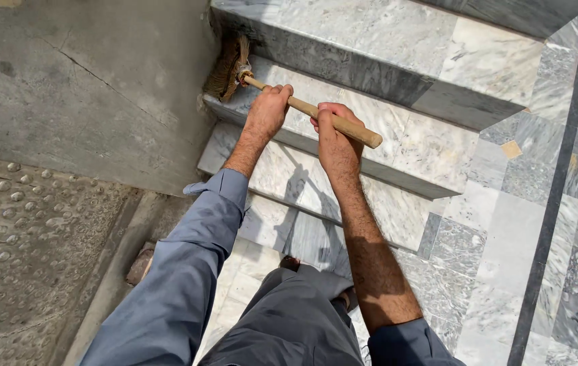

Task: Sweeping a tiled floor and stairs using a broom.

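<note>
A grey concrete wall (92, 88) is rising on my left, with a pebbled slab (11, 224) lying below it. The broom's brown bristles (224, 71) are pressing into the corner where that wall is meeting a marble step (397, 135). My left hand (268, 112) is gripping the wooden handle (302, 107) just behind the bristle head, fingers curled tight around it. My right hand (335, 139) is clamping the same handle nearer its free end, fingers wrapped over the top, the blunt tip sticking out past my knuckles. Further right, grey and white marble tiles (540, 224) are spreading out, a dark strip (553, 196) running through them.
</note>
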